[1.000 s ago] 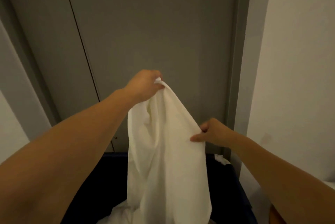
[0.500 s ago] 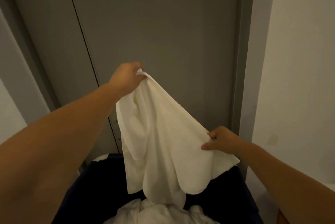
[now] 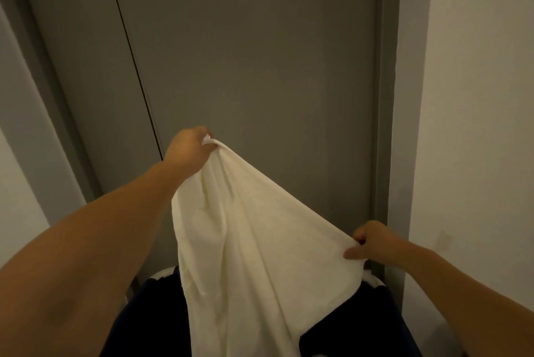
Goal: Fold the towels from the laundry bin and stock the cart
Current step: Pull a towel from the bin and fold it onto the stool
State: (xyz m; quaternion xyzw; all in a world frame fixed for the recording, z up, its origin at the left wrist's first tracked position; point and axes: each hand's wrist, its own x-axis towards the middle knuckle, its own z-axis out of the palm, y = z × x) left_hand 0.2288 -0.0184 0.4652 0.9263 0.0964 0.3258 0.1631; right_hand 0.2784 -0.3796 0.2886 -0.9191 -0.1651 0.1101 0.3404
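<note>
A white towel (image 3: 245,241) hangs stretched between my two hands above a dark blue laundry bin (image 3: 150,313). My left hand (image 3: 189,148) pinches one upper corner, raised high at the centre. My right hand (image 3: 372,241) grips the towel's edge lower down at the right. The cloth's top edge runs taut between them and the rest drapes down into the bin, hiding most of its inside. No cart is in view.
A grey door (image 3: 260,82) with its frame stands close behind the bin. A white wall (image 3: 476,125) lies to the right and another pale wall (image 3: 17,212) to the left.
My right hand slid out along the towel's edge to the right, spreading the cloth wider. The view tilted up, so the towels lying in the bin have dropped out of sight.
</note>
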